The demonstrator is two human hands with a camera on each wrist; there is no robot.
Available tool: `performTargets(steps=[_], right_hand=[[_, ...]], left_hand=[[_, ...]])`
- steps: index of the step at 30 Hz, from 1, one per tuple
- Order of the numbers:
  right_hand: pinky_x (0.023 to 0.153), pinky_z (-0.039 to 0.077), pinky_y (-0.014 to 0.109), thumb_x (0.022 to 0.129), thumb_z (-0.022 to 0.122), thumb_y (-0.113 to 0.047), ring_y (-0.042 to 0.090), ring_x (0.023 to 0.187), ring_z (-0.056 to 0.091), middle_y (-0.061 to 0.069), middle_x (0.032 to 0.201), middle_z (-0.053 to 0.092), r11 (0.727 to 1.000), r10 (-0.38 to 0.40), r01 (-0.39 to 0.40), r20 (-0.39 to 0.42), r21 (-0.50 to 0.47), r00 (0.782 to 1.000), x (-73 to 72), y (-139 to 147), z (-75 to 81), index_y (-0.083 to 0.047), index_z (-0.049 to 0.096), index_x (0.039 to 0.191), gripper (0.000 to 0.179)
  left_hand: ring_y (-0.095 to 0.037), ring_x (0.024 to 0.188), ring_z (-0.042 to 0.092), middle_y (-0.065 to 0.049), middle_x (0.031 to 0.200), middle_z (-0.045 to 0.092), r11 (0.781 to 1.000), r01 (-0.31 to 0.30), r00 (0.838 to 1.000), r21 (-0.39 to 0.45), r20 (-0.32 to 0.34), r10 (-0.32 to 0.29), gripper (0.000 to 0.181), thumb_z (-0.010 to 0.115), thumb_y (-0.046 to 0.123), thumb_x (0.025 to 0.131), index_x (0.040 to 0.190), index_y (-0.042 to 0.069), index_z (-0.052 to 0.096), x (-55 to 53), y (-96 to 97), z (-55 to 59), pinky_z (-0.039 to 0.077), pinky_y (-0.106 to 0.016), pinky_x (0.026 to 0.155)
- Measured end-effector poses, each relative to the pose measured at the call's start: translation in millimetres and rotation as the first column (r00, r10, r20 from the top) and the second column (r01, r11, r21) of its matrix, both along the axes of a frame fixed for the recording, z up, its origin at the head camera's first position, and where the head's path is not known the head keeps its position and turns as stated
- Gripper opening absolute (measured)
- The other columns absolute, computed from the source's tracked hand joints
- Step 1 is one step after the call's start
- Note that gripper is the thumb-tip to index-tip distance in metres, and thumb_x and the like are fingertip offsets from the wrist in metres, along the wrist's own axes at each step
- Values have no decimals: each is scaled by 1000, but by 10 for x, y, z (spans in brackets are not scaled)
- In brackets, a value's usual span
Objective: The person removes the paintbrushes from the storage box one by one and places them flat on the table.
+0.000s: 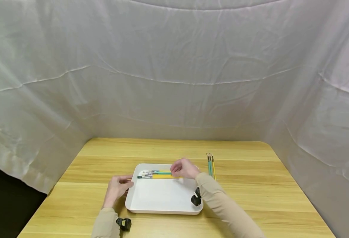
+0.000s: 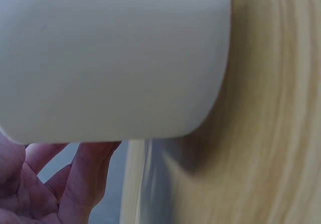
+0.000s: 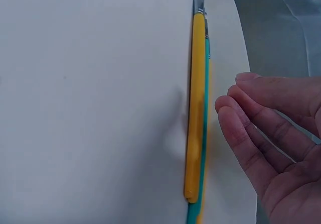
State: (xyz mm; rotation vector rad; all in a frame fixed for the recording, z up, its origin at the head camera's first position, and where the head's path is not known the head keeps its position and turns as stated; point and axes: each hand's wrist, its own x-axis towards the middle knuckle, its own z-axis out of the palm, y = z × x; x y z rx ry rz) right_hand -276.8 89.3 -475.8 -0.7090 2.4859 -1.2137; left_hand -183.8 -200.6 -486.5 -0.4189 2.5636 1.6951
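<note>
A white rectangular tray (image 1: 163, 199) sits on the wooden table. At its left side my left hand (image 1: 116, 189) holds the rim and outer wall; the fingertips are hidden behind the wall in the left wrist view. Several paintbrushes (image 1: 159, 177) lie side by side along the tray's far part, bristles to the left. Closest in the right wrist view is a thick yellow paintbrush (image 3: 197, 98) with dark green bristles, overlapping a teal one (image 3: 204, 108). Just above the handles hovers my right hand (image 1: 185, 168), its fingers loosely bent and nothing visible between thumb and fingertips.
Right of the tray, three thin paintbrushes (image 1: 211, 165), two teal and one yellow, lie on the table (image 1: 251, 188) with bristles pointing away. A pale curtain (image 1: 177, 99) hangs around the back and sides of the table.
</note>
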Motion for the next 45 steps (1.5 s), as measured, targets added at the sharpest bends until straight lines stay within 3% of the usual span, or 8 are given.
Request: performTargets(steps=[9,19,30,41,45], right_hand=[[72,58,21,82,75,5,9,77,67,12,91,76,1000,-20,20,8,-16,1000,-8,-137,-106,3,74,97,15],[62,51,17,80,78,3,6,70,61,8,83,75,998,-70,70,-47,-1,996,24,-244,-185,0,76,90,11],[65,49,19,75,78,2,4,66,57,2,74,73,993,-113,117,-122,25,986,35,-324,-262,-7,77,82,12],[77,53,24,75,86,-4,3,73,62,-3,78,75,993,-84,96,-155,75,984,84,-376,-255,-11,78,84,14],[75,53,22,75,85,-4,3,73,62,-2,79,76,993,-79,92,-157,75,984,89,-375,-258,-11,79,84,13]], left_hand=[[-20,73,70,-24,100,72,1000,-2,1000,13,2,2,39,67,1,87,125,-7,66,0,-3,1,63,-35,63],[-21,76,70,-25,102,72,1000,3,1000,-22,6,-3,38,67,2,88,125,-5,67,-6,-5,-3,63,-37,65],[-21,77,70,-25,102,72,1000,4,1000,-29,-7,-5,38,66,1,87,125,-5,67,3,2,-10,63,-36,65],[-23,76,71,-25,101,73,1000,9,1000,-24,-16,-9,39,67,2,87,125,-6,67,-2,-4,2,63,-37,65],[-23,76,72,-26,101,73,1000,8,1000,-12,-15,-9,39,67,1,87,125,-7,67,1,0,3,63,-38,65]])
